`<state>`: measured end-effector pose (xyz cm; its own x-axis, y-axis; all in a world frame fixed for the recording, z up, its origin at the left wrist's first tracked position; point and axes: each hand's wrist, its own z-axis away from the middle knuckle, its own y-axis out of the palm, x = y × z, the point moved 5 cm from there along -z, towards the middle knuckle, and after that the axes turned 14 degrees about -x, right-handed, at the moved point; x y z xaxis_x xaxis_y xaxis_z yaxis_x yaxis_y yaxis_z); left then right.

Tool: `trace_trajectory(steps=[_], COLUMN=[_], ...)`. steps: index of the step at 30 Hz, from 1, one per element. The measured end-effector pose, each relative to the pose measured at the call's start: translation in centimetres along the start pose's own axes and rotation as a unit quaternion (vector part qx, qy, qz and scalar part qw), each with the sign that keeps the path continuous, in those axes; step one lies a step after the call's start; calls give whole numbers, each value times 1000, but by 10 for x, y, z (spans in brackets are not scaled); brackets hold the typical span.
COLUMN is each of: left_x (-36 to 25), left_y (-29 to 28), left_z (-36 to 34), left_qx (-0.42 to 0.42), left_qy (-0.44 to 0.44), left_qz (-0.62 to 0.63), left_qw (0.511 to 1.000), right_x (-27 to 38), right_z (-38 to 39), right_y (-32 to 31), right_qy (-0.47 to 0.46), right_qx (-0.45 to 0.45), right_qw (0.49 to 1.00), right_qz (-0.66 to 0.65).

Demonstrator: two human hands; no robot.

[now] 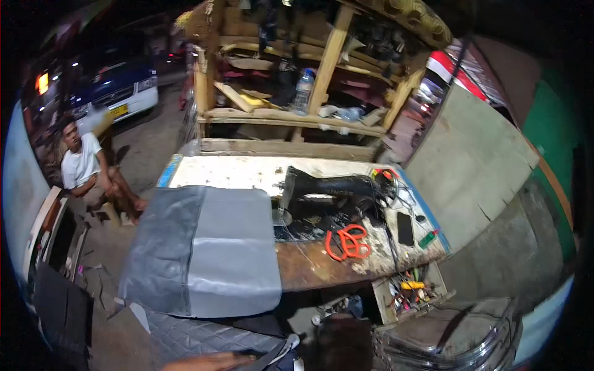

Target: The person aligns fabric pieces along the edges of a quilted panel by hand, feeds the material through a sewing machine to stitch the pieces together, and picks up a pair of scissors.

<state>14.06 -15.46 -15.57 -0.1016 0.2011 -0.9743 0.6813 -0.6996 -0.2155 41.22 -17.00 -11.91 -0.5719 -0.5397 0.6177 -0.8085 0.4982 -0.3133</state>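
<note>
At the bottom edge my left hand (207, 362) is partly in view against grey quilted material (185, 337) with a dark strap beside it; its grip is unclear. My right hand is out of view. Above, a two-tone grey sheet (229, 250) lies over the left of a worn worktable (309, 269). A black sewing machine (325, 182) stands on the table, with a coiled orange cord (348, 242), a phone (405, 229) and a small green item (428, 238) to its right.
An open drawer of tools (414, 297) juts out at lower right. Wooden shelves (328, 74) hold scraps and a bottle (303, 89). A seated person (80, 161) is at left, a vehicle (117, 86) behind. A grey board (476, 161) stands right.
</note>
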Motion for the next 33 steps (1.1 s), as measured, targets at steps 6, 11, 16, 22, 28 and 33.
trace_trajectory(steps=[6, 11, 16, 22, 28, 33], left_x=[-5, -11, -22, -24, -33, -36], left_y=[13, -7, -23, -45, -71, -96], left_z=[31, 31, 22, 18, -21, 0], left_qx=[23, -204, -359, -389, -474, -504], left_qy=[-172, -239, -126, -207, -87, -64], left_qz=[-173, -158, -330, -290, -357, -342], left_qw=[970, 936, 864, 849, 800, 791], right_x=[78, 4, -253, -330, -183, -74], right_z=[-48, -69, -54, -50, -30, -5], right_y=[-10, -75, -233, -241, -103, 74], right_qy=[-210, -110, 173, 200, 208, 121], right_qx=[-103, -277, -317, -201, -231, 116], right_qw=[968, 926, 805, 759, 933, 984], right_qz=[91, 233, 471, 586, 182, -68])
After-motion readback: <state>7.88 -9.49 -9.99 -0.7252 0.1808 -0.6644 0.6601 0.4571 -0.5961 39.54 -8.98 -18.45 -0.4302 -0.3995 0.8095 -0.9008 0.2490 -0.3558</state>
